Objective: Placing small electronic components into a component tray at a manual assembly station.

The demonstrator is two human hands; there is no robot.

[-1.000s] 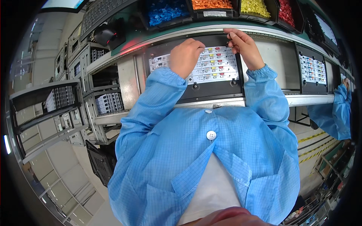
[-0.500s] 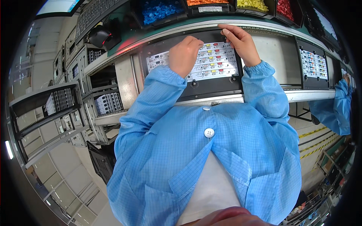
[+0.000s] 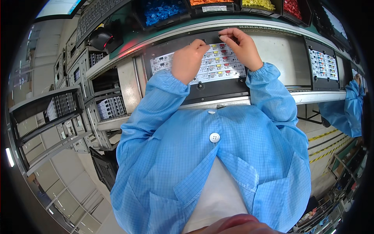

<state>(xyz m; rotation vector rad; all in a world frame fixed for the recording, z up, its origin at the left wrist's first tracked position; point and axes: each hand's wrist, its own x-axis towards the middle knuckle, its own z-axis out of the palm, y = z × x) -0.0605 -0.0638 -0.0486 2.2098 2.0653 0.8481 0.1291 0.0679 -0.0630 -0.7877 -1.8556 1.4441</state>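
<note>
One left hand [image 3: 187, 62], bare, back upward: fingers [image 3: 199, 44] bent and drawn together with the thumb; whether they grip anything cannot be told, the tips being partly hidden. One right hand [image 3: 246, 50], bare: thumb and forefinger nearly meeting, the other digits loosely curled; any small piece between the tips is too dark to make out against the background.

Beneath both hands, set of white circuit boards [image 3: 206, 78], in long strips stacked one below another, lying in a black frame [image 3: 224, 90]. The left hand covers part of the strips; the right hand is above their upper right corner. On the strips, yellow parts [image 3: 219, 73] and red parts [image 3: 227, 73], in pairs. At the frame's lower side, two dark clips.

Around the frame, a track with pale metal rails [image 3: 272, 99]. To the right, well apart, a second black frame [image 3: 325, 85] with similar boards. Farther right, a co-worker's blue sleeve [image 3: 352, 101] and part of a hand [image 3: 358, 79].

Beyond the track, green counter [image 3: 130, 28] carrying a row of four dark bins, left to right: blue pieces [image 3: 163, 13], orange pieces [image 3: 208, 2], yellow pieces [image 3: 258, 4], red pieces [image 3: 291, 9]. At upper left, one black mouse [image 3: 99, 39], near a keyboard [image 3: 97, 21].
</note>
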